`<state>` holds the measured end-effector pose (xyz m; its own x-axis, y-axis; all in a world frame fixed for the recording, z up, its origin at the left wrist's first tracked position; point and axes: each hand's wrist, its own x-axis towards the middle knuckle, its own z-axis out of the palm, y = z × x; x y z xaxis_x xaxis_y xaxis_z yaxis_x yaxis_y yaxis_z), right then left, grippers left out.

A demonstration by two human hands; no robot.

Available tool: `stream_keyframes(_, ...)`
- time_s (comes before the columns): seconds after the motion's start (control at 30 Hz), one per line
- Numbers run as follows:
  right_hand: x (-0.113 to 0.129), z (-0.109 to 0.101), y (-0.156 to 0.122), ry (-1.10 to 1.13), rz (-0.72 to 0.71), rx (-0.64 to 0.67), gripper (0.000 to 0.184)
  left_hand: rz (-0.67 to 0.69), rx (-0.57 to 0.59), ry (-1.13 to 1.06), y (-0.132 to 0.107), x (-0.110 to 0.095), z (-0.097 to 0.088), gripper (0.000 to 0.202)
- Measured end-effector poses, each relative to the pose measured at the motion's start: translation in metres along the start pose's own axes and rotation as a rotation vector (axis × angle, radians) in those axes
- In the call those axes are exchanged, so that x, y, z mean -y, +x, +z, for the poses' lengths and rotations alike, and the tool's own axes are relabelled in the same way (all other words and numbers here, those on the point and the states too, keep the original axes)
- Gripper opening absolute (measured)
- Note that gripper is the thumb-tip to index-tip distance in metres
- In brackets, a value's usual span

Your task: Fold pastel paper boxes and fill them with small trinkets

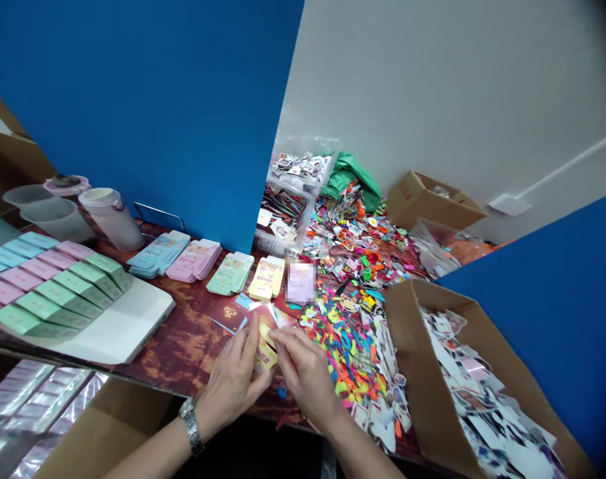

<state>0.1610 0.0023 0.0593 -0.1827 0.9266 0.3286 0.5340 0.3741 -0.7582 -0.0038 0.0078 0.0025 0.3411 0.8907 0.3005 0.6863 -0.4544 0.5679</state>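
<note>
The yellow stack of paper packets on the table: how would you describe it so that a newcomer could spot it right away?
Find the wood-patterned table in front of the blue partition. Along its far edge runs a row of fanned paper packets in blue, pink, green and yellow. The yellow stack is the only yellow one, at the row's right end, closest to the heap of colourful paper cut-outs.

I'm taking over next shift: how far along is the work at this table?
Rows of pastel packets stacked on the white board look finished. In hand: the left hand and right hand are working a yellow card. Remaining: a heap of colourful paper cut-outs on the table and a cardboard box full of printed pieces.
</note>
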Motion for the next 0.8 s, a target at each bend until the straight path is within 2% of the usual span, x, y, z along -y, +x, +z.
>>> stream_keyframes(0.13, -0.006, 0.014, -0.013, -0.026, 0.012, -0.137, 0.034, 0.051, -0.022, 0.180, 0.003, -0.002, -0.003, 0.089)
stream_keyframes(0.3, -0.010, 0.039, -0.028, -0.117, -0.037, -0.286, 0.043, 0.027, -0.011, 0.212, 0.001, -0.001, -0.003, 0.090)
stream_keyframes(0.37, -0.010, 0.043, -0.030, -0.124, -0.084, -0.281, 0.046, 0.019, -0.014, 0.206, 0.001, 0.001, -0.004, 0.090)
stream_keyframes(0.43, -0.014, 0.042, -0.025, -0.081, -0.097, -0.181, 0.044, 0.001, 0.002, 0.179, 0.000, 0.005, -0.007, 0.090)
stream_keyframes(0.53, -0.031, 0.033, 0.001, -0.016, -0.047, -0.008, 0.036, -0.024, 0.027, 0.165, -0.003, 0.020, -0.019, 0.092)
stream_keyframes(0.63, -0.063, 0.023, 0.051, -0.200, 0.024, 0.035, 0.037, -0.051, -0.002, 0.317, -0.009, 0.047, -0.035, 0.088)
stream_keyframes(0.67, -0.076, 0.021, 0.070, -0.319, 0.041, 0.076, 0.041, -0.069, -0.017, 0.406, -0.011, 0.057, -0.040, 0.086)
stream_keyframes(0.73, -0.099, 0.020, 0.105, -0.543, 0.058, 0.251, 0.054, -0.111, -0.020, 0.603, -0.016, 0.079, -0.050, 0.082)
stream_keyframes(0.8, -0.118, 0.024, 0.133, -0.615, 0.070, 0.328, 0.072, -0.156, 0.001, 0.766, -0.020, 0.097, -0.058, 0.074)
